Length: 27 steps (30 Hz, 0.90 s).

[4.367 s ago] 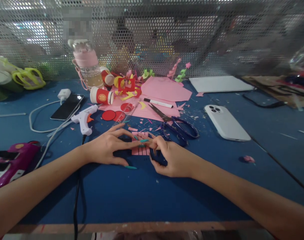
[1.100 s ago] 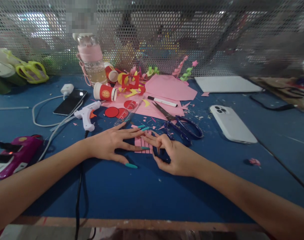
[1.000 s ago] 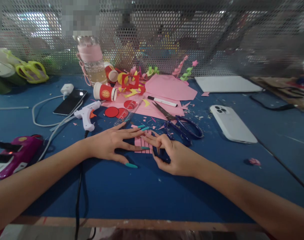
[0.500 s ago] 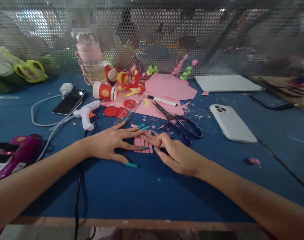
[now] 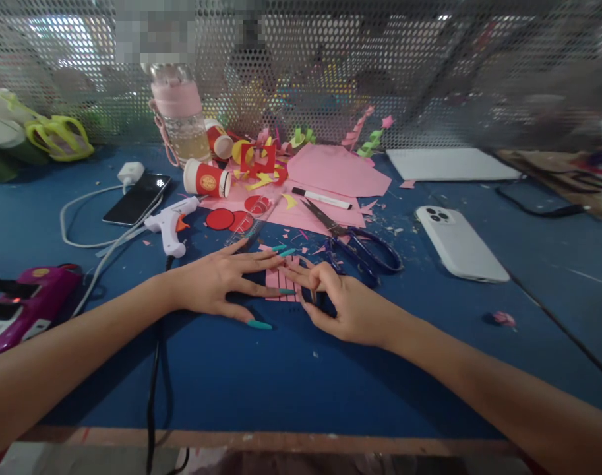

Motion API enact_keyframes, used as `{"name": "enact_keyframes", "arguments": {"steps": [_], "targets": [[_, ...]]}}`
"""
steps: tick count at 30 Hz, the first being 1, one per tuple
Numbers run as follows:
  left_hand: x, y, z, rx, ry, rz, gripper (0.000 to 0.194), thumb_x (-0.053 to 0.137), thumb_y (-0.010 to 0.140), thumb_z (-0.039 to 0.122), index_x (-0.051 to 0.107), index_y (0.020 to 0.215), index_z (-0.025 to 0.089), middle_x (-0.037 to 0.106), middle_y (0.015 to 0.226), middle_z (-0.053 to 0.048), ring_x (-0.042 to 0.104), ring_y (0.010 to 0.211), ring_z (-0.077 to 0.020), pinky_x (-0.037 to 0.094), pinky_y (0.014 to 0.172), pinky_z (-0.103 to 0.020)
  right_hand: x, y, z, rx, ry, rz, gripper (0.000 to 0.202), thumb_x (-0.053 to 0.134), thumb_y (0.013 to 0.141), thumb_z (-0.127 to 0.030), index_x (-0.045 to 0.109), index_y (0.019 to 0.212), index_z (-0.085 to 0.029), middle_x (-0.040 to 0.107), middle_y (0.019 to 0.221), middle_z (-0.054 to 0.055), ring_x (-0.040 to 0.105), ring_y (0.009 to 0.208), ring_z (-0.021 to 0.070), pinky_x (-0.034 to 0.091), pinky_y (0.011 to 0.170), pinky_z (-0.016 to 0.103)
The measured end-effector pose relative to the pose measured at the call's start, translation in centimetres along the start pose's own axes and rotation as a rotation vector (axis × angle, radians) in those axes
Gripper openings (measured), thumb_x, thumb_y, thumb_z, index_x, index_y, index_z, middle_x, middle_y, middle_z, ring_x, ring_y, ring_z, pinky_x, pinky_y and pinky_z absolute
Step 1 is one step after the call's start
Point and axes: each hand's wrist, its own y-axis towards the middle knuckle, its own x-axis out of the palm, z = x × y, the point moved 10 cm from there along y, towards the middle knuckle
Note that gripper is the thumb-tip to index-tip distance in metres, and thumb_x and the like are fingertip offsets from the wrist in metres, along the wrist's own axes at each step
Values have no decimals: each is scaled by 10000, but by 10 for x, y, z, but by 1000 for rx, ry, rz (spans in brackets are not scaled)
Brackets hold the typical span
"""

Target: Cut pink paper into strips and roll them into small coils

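Note:
A small pink paper piece [image 5: 275, 292] with dark parallel lines or slits lies flat on the blue table. My left hand [image 5: 221, 280] is spread palm down, and its long teal-nailed fingers rest on the left and upper part of the paper. Over the paper's right side sits my right hand [image 5: 345, 303], with some fingertips touching it. One finger is bent, the thumb stands apart near the lower right corner, and I see nothing gripped. Just beyond the right hand lie blue-handled scissors [image 5: 364, 254]. My fingers hide parts of the paper.
A white glue gun [image 5: 171, 224] lies on the left, near a black phone [image 5: 137, 198] and purple power strip [image 5: 36, 300]. Pink sheets [image 5: 335, 173], a marker [image 5: 322, 198], paper cups [image 5: 206, 179] and a bottle [image 5: 179, 119] occupy the back. To the right is a white phone [image 5: 461, 244].
My right thumb has shifted slightly left and down, opening a gap from the bent finger. My left hand stays spread in place on the paper.

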Motion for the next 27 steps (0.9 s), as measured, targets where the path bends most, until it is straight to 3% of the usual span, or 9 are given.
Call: {"name": "enact_keyframes", "arguments": {"steps": [8, 13, 22, 27], "targets": [[-5, -1, 2, 5, 48, 33, 473, 533, 793, 501, 535, 1222, 301, 242, 1466, -124, 215, 1345, -320, 38, 1072, -576, -3, 1, 4, 52, -34, 36, 165, 430, 775, -192, 290, 850, -237, 672, 1035, 179, 585, 1070, 287, 546, 759, 358], [-3, -1, -2, -40, 23, -5, 470, 546, 783, 504, 532, 1219, 327, 208, 1481, -109, 204, 1346, -330, 85, 1064, -583, -3, 2, 1, 44, -37, 32, 187, 437, 759, -165, 288, 839, -244, 638, 1127, 172, 634, 995, 259, 542, 774, 351], [-1, -2, -4, -67, 7, -22, 476, 558, 782, 489, 521, 1229, 332, 290, 1458, -85, 217, 1351, -301, 88, 1079, -546, -4, 3, 2, 75, -66, 27, 199, 462, 753, -160, 295, 827, -238, 642, 1125, 175, 645, 970, 265, 544, 768, 338], [0, -1, -6, -105, -1, -48, 477, 554, 773, 509, 522, 1225, 358, 300, 1458, -78, 184, 1354, -341, 159, 1052, -580, -3, 4, -1, 47, -58, 26, 200, 441, 761, -152, 275, 827, -244, 619, 1167, 171, 639, 986, 247, 533, 821, 345]]}}
